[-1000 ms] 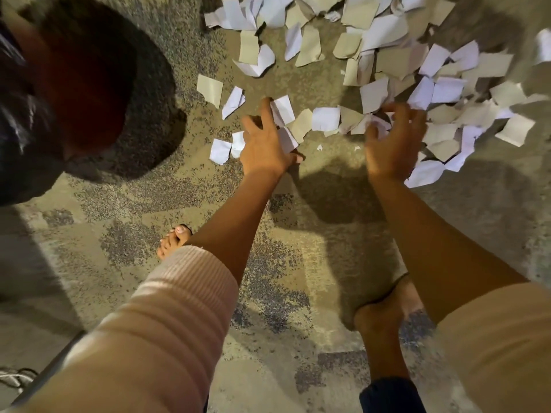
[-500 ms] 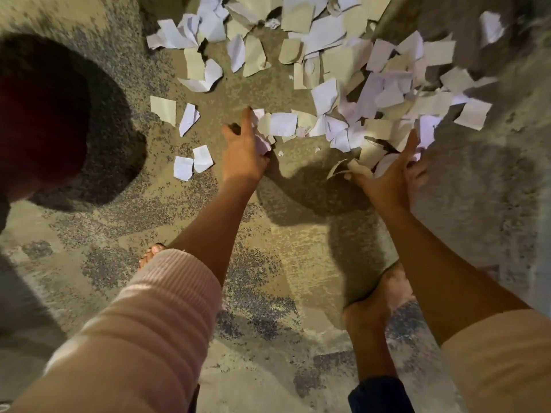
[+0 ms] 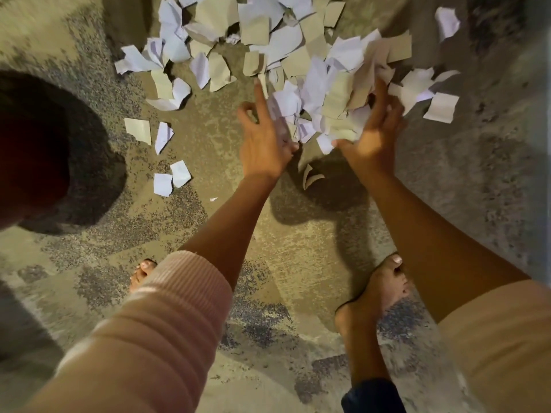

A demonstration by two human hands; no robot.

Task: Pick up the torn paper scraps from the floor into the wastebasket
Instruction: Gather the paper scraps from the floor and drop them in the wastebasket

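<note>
- The left hand is pressing against the left side of a heap of torn white and cream paper scraps, its fingers spread and partly curled, the forefinger pointing up along the heap's edge.
- The right hand is cupping the same heap from the right, fingers bent around the scraps so that the bundle is being squeezed between both palms.
- Many more loose scraps are lying on the mottled beige and grey carpet beyond the hands, reaching to the top edge of the view.
- A few separate white scraps are lying apart on the carpet to the left of the left hand, and one small curled scrap is sitting just below the held bundle.
- The dark round wastebasket is standing at the left edge, well apart from the heap; its inside is too dark to make out.
- Ribbed pink sleeves are covering the upper arms, pushed up from the bare forearms.
- Two bare feet are standing on the carpet beneath the arms.
</note>
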